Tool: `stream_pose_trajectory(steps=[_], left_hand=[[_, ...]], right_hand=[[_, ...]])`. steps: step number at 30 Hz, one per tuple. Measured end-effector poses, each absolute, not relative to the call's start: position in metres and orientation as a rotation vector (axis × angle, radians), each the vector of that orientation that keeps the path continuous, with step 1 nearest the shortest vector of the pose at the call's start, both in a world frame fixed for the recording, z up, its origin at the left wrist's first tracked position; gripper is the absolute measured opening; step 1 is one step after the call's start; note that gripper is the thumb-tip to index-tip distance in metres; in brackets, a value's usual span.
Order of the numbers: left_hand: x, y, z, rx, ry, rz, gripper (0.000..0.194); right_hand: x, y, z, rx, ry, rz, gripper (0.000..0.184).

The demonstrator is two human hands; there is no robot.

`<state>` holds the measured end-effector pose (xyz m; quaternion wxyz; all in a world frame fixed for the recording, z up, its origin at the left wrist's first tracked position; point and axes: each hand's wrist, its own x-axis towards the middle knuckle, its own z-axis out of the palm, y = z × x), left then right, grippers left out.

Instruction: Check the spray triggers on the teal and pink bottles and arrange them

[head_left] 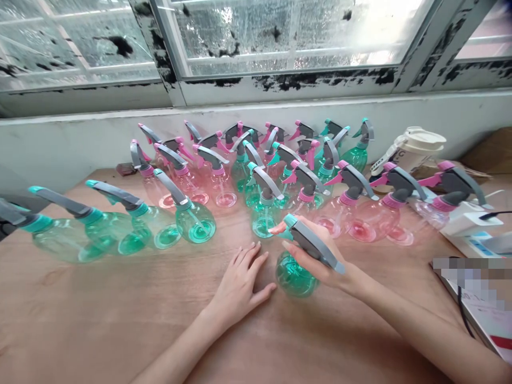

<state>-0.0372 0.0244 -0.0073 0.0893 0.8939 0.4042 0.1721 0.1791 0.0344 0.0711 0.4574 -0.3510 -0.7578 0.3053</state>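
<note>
My right hand (326,253) is wrapped round the neck of a green spray bottle (296,277) with a grey and teal trigger head. One finger reaches forward by its trigger. My left hand (245,277) lies flat on the wooden table (120,325), fingers stretched out, just left of that bottle and apart from it. Straight ahead of my hands stands another green spray bottle (266,213). A row of green spray bottles (196,221) runs off to the left, and pink spray bottles (362,221) stand in a row to the right.
Several more pink and green bottles (222,184) crowd the back of the table by the wall. A white lidded cup (418,146) stands at the back right. Nearer, a white power strip (466,218) and a flat printed box (480,314) with a black cable lie along the right edge.
</note>
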Motion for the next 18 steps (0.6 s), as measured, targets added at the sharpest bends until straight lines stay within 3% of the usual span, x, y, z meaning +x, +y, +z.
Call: stream_pose_trajectory(steps=[3, 10, 18], left_hand=[[-0.037, 0.025, -0.007, 2.652, 1.198, 0.506, 0.057], [-0.038, 0.026, -0.010, 2.642, 1.196, 0.555, 0.057], [-0.038, 0.026, -0.011, 2.639, 1.190, 0.567, 0.056]], right_hand=[[0.178, 0.033, 0.070, -0.885, -1.849, 0.669, 0.006], [0.180, 0.031, 0.068, -0.910, -1.839, 0.657, 0.007], [0.178, 0.028, 0.061, -0.950, -1.748, 0.799, 0.027]])
